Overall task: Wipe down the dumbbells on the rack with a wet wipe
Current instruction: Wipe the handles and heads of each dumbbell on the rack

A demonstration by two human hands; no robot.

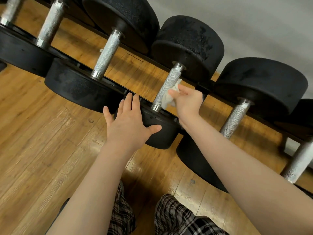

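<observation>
Now the left hand (128,122) rests spread on a dumbbell (166,89); the right hand (188,100) pinches a wipe (167,98).

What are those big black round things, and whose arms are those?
They are a person's arms; the camera sits on that person's head, looking down. The black round things are dumbbells on a rack, each with a silver handle. The right hand holds a white wet wipe against one dumbbell's handle to clean it. The left hand rests flat on that dumbbell's near black end. Below is a wooden floor.
</observation>
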